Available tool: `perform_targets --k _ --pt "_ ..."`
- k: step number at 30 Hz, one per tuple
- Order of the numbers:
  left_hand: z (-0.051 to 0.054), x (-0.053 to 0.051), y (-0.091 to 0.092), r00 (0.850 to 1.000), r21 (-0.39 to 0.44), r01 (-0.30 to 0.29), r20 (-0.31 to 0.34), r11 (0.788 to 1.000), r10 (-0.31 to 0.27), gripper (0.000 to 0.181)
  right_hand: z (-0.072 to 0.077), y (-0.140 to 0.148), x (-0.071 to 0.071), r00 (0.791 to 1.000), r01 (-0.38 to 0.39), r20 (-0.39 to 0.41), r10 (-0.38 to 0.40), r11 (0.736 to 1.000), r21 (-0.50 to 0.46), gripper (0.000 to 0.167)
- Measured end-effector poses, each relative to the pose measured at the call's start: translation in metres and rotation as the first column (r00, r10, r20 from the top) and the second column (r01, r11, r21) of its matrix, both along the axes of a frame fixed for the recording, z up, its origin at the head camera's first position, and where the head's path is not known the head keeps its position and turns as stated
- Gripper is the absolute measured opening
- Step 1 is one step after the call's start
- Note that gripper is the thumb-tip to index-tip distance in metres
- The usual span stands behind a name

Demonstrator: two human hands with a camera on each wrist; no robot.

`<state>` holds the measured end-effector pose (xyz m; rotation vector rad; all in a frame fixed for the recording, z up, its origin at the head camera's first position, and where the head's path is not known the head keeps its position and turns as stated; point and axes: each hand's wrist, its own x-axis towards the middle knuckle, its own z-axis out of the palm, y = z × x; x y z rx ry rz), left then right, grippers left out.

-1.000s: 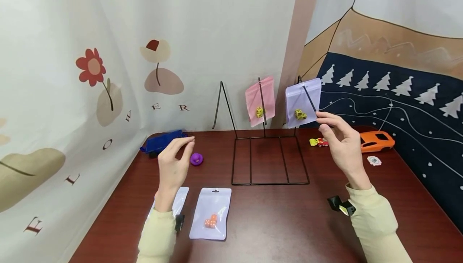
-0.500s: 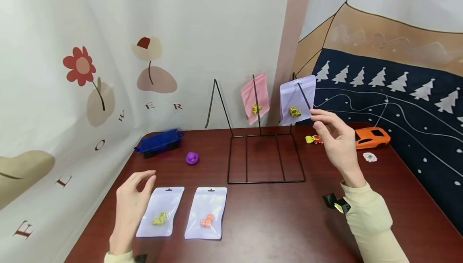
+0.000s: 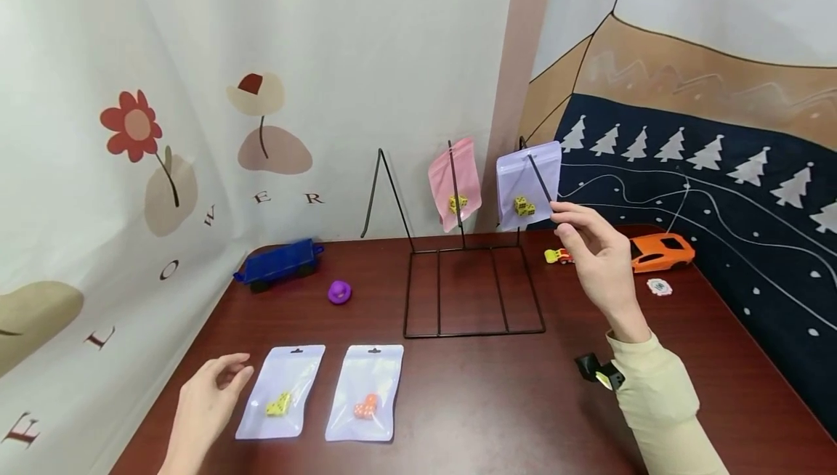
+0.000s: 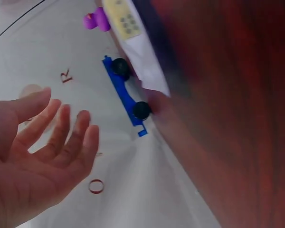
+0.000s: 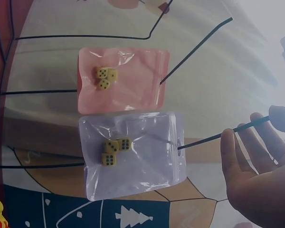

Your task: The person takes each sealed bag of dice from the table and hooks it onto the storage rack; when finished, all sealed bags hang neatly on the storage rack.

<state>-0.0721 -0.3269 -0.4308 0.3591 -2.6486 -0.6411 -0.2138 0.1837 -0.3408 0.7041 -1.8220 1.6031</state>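
My right hand (image 3: 601, 264) pinches the front tip of the right prong (image 5: 204, 141) of a black wire rack (image 3: 474, 334). On that prong hangs a lilac zip pouch (image 5: 152, 166) with yellow dice. The middle prong carries a pink zip pouch (image 3: 439, 170), also with yellow dice; the left prong is bare. My left hand (image 3: 208, 402), fingers loosely bent and holding nothing, is just left of a lilac pouch (image 3: 294, 370) with yellow dice lying on the table. Right of that lies another lilac pouch (image 3: 369, 377) with orange dice.
A blue toy trailer (image 3: 277, 262) and a small purple toy (image 3: 339, 292) stand at the back left. Behind my right hand are an orange toy car (image 3: 663, 251), a small yellow-and-red toy (image 3: 556, 256) and a white chip (image 3: 659, 287). Printed cloth walls edge the table.
My left hand has come down and left, from above the table to beside the left lilac pouch, uncovering it. The right hand stays at the prong's tip. The view has shifted slightly.
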Motion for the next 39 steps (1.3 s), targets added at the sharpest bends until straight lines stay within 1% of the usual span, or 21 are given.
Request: perform_targets --k 2,5,9,11,14,17,19,21,22,24,29,32,36,39 --pt "-0.006 0.001 -0.004 0.998 0.021 0.011 0.061 1.0 -0.012 0.024 0.001 0.0 0.001 1.0 -0.005 0.005 0.005 1.0 0.001 0.021" --pt "-0.011 0.001 -0.009 0.988 0.054 0.023 0.149 0.998 -0.031 0.029 0.001 -0.001 0.001 1.0 -0.014 0.002 0.014 1.0 0.003 0.02" --pt "-0.015 -0.001 -0.016 0.973 0.085 0.041 0.224 0.996 -0.059 0.033 0.001 -0.001 0.002 1.0 -0.025 -0.003 0.025 1.0 0.003 0.02" --pt "-0.016 -0.002 -0.019 0.961 0.095 0.064 0.263 0.993 -0.087 0.035 0.001 -0.002 0.002 1.0 -0.026 -0.005 0.026 1.0 0.0 0.02" --pt "-0.017 -0.004 -0.021 0.937 0.105 0.1 0.324 0.989 -0.129 0.038 0.002 -0.001 0.002 1.0 -0.016 -0.006 0.016 1.0 0.007 0.02" --pt "-0.018 -0.005 -0.021 0.914 0.122 0.125 0.372 0.985 -0.162 0.041 0.002 -0.001 0.002 1.0 -0.011 -0.006 0.011 1.0 0.006 0.02" --pt "-0.018 -0.006 -0.02 0.904 0.136 0.133 0.389 0.982 -0.177 0.043 0.003 -0.001 0.002 1.0 -0.013 -0.005 0.013 1.0 0.002 0.02" --pt "-0.017 -0.006 -0.02 0.899 0.149 0.138 0.397 0.979 -0.186 0.044 0.002 -0.001 0.002 1.0 -0.019 -0.003 0.019 1.0 -0.005 0.02" --pt "-0.017 -0.006 -0.019 0.898 0.151 0.139 0.397 0.979 -0.189 0.043 0.002 -0.002 0.003 1.0 -0.019 -0.002 0.019 1.0 -0.006 0.02" --pt "-0.017 -0.006 -0.019 0.901 0.153 0.139 0.389 0.978 -0.189 0.04 0.002 -0.002 0.003 1.0 -0.024 0.006 0.024 1.0 -0.009 0.02" --pt "-0.017 -0.004 -0.019 0.923 0.145 0.14 0.338 0.98 -0.182 0.031 0.001 -0.002 0.004 0.999 -0.027 0.036 0.027 1.0 0.002 0.02" --pt "-0.017 -0.002 -0.019 0.933 0.139 0.141 0.314 0.98 -0.179 0.027 0.001 -0.002 0.004 0.999 -0.024 0.044 0.024 1.0 0.012 0.02" --pt "-0.015 -0.002 -0.016 0.939 0.133 0.141 0.297 0.981 -0.175 0.025 0.001 -0.002 0.003 0.999 -0.021 0.045 0.02 1.0 0.011 0.02" --pt "-0.011 -0.002 -0.014 0.939 0.132 0.14 0.297 0.981 -0.174 0.024 0.001 -0.002 0.003 0.999 -0.018 0.039 0.017 1.0 0.009 0.02"
